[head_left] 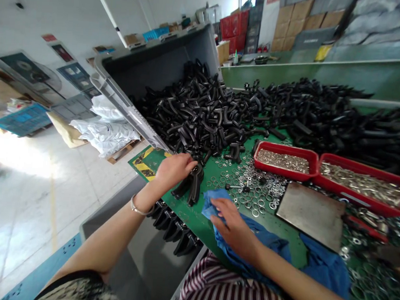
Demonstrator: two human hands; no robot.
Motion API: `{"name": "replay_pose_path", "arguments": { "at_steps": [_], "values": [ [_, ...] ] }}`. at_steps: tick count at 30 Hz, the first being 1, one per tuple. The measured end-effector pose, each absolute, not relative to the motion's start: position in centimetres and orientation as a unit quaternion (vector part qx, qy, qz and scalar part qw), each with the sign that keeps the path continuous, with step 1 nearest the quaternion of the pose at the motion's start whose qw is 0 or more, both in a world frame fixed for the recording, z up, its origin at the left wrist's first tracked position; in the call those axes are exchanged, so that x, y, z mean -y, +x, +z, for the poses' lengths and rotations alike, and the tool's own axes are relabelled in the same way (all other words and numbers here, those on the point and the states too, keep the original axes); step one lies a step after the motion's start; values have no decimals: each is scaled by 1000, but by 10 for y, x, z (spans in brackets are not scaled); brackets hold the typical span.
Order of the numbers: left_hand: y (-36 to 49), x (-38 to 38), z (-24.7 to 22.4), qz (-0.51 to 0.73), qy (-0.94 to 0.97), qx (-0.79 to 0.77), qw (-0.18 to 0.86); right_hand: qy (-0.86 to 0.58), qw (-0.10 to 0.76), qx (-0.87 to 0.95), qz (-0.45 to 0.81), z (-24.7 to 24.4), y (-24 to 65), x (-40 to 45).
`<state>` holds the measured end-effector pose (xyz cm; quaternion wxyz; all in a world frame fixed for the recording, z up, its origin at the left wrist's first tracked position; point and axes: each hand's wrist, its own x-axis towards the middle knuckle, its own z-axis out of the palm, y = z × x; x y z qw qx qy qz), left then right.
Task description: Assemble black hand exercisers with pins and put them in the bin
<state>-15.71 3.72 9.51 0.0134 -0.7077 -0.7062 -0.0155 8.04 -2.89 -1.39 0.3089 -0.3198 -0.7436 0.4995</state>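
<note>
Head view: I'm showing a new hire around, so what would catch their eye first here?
The heap of black parts stands out most, spilling from a grey bin across the far side of the green bench. Two red trays of metal fittings sit to the right, beside loose washers strewn on the bench. Nearest the camera, the left hand touches black parts at the bench edge, and the right hand lies on a blue cloth.

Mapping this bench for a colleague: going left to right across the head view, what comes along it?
left hand → black plastic parts → right hand → loose steel washers → metal plate → red tray
</note>
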Motion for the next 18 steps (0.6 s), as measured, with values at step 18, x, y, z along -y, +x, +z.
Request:
{"name": "replay_pose_path", "arguments": {
  "at_steps": [18],
  "values": [
    [-25, -234, 26, -303, -675, 602, -301, -726, 288, 563, 271, 2, 460, 91]
  ]
}}
